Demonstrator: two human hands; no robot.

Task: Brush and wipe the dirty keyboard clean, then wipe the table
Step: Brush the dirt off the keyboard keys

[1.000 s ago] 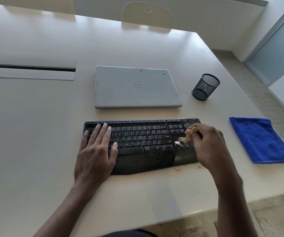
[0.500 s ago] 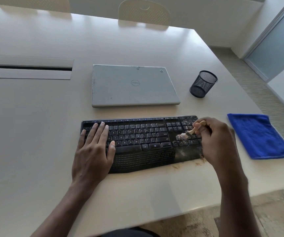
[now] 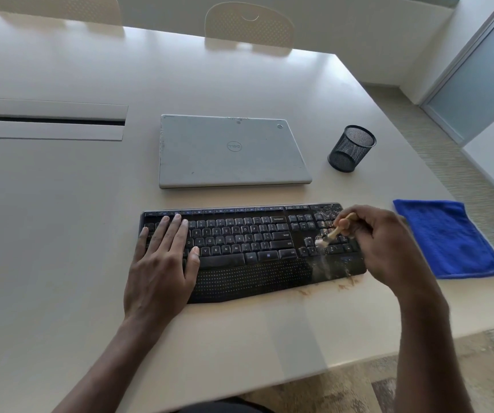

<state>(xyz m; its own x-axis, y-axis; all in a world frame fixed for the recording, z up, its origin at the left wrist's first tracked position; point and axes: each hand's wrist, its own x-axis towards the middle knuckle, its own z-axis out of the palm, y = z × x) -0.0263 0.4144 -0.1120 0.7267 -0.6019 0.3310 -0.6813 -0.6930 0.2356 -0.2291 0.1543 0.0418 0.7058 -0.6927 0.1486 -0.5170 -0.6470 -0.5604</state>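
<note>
A chair back (image 3: 248, 25) is cut off at the top edge. On the pale table (image 3: 61, 234), brown crumbs lie just before the black keyboard (image 3: 240, 242). The left hand (image 3: 162, 263) rests flat, fingers straight, on its left keys. The right hand (image 3: 388, 248) pinches a small brush (image 3: 333, 232), its handle partly hidden and its bristles on the dusty number pad.

Keyboard (image 3: 240, 248) lying near the table's (image 3: 61, 204) front edge.
A laptop (image 3: 231, 150) is sitting behind it, a cup (image 3: 351, 149) right of the laptop, a cloth (image 3: 445, 239) lying right of the keyboard.
</note>
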